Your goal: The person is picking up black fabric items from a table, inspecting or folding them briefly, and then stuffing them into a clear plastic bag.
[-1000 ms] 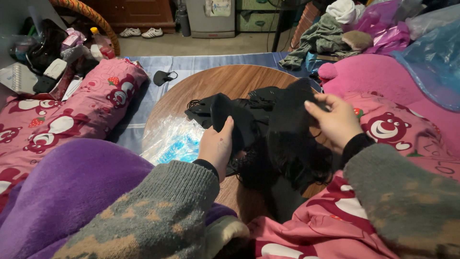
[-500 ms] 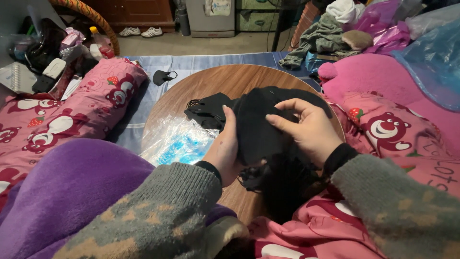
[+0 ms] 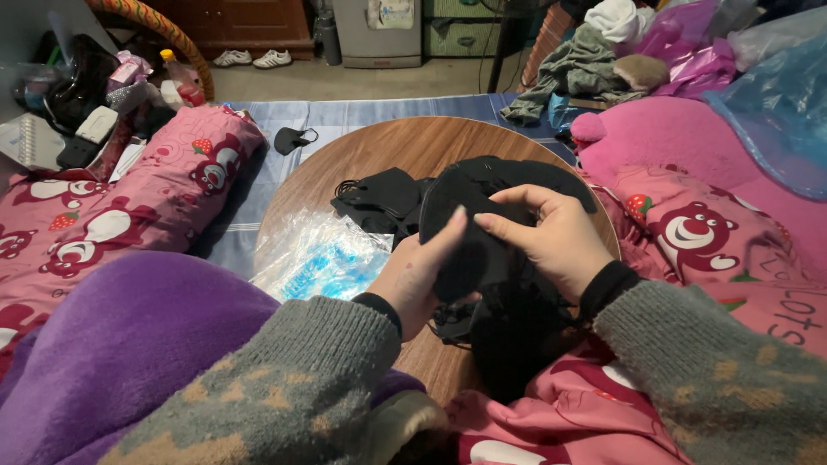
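As both hands close in since a second ago | left hand [image 3: 413, 275] and right hand [image 3: 556, 237] grip black mask [image 3: 469, 215] | above round wooden worktop [image 3: 388, 151]

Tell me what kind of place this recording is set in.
Most likely a lived-in room at home, with work done at floor level. Both hands hold black fabric over a low round wooden table, pink cartoon-print bedding lies alongside, and a heap of clothes and white shoes sit behind.
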